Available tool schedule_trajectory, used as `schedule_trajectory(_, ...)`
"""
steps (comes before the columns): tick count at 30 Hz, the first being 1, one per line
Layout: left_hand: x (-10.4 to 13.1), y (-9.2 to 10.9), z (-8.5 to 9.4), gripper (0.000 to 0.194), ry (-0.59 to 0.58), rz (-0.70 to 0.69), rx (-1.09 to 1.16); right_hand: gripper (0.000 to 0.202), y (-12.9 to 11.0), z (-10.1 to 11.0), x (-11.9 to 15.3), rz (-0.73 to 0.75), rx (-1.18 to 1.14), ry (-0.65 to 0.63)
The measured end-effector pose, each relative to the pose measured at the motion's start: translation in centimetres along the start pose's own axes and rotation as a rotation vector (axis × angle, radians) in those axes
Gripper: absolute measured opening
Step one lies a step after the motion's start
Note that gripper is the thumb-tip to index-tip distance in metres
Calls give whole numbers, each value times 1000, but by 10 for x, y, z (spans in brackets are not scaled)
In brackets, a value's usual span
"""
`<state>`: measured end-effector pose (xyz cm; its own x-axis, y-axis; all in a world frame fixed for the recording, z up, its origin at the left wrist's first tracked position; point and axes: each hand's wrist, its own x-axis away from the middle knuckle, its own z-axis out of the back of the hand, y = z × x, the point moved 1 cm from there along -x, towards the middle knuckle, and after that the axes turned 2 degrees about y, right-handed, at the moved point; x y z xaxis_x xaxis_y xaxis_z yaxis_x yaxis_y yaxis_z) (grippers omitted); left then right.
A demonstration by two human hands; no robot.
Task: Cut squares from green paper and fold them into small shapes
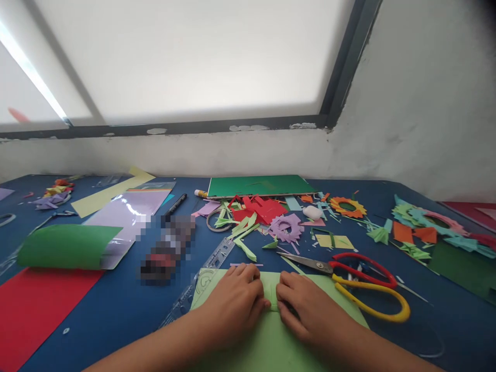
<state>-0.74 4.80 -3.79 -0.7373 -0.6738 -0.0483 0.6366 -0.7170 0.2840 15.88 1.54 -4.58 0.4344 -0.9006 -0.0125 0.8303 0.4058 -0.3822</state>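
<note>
A light green sheet of paper (259, 351) lies at the near middle of the blue table. On its left part rests my left hand (240, 294), fingers curled and pressed together on a small piece of light green paper. Close beside it, my right hand (298, 297) has its fingers curled on the right side of the same piece. The light green piece (270, 289) shows in the narrow gap between the hands. Scissors (329, 268) with one red and one yellow handle lie beside my right hand, partly over the sheet's edge.
A clear ruler (220, 253) lies left of the sheet. Behind are red paper scraps (259, 207), a purple paper ring (285, 228), an orange ring (347, 207) and a green board (263, 186). Rolled green paper (70, 247) and red paper (42, 305) lie left.
</note>
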Motion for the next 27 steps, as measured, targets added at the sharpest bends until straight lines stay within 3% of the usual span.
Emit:
schedule_trajectory(7, -3, -7, -5, 13, 26, -82, 34, 12, 3, -4, 0, -5, -5, 25)
schedule_trajectory(18, -2, -2, -6, 10, 20, -22, -18, 11, 8, -6, 0, 15, -22, 53)
schedule_trajectory(27, -2, -7, -5, 12, 56, 58, 243, 16, 10, 8, -7, -84, -194, -36)
